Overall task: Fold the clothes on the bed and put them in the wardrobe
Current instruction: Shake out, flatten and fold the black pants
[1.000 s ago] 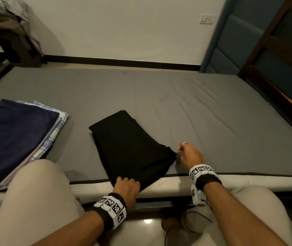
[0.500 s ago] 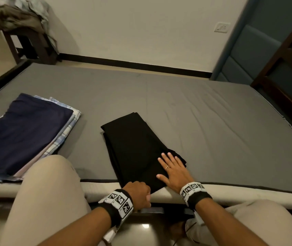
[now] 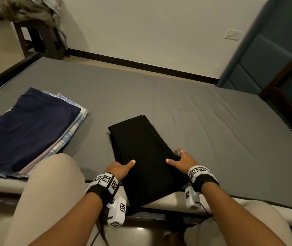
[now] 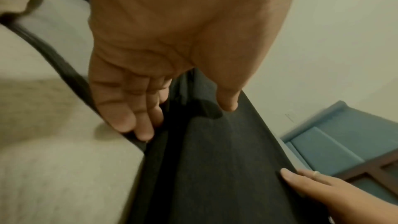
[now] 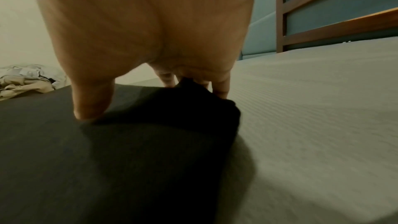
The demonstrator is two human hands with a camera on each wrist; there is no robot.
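Note:
A black garment (image 3: pixel 145 157), folded into a long strip, lies on the grey mattress (image 3: pixel 212 121) with its near end over the bed's front edge. My left hand (image 3: pixel 124 166) holds its left edge, thumb on top and fingers tucked beneath. In the left wrist view the left hand (image 4: pixel 185 120) shows the same pinch on the black garment (image 4: pixel 215 168). My right hand (image 3: pixel 177 158) holds the right edge, thumb on the cloth and fingers under the corner. The right wrist view has the right hand (image 5: pixel 152 101) at a bunched corner of the black garment (image 5: pixel 150 142).
A stack of folded clothes (image 3: pixel 26 128), navy on top of plaid, lies on the mattress at the left. Unfolded clothes (image 3: pixel 26 9) are heaped on a wooden stool at the far left. A teal padded headboard (image 3: pixel 266 64) with a wooden frame stands at the right. My beige-clad knees (image 3: pixel 49 201) are against the bed's front.
My right hand left its flat rest on the garment and took hold of the right edge. My left hand moved from the near end up to the left edge.

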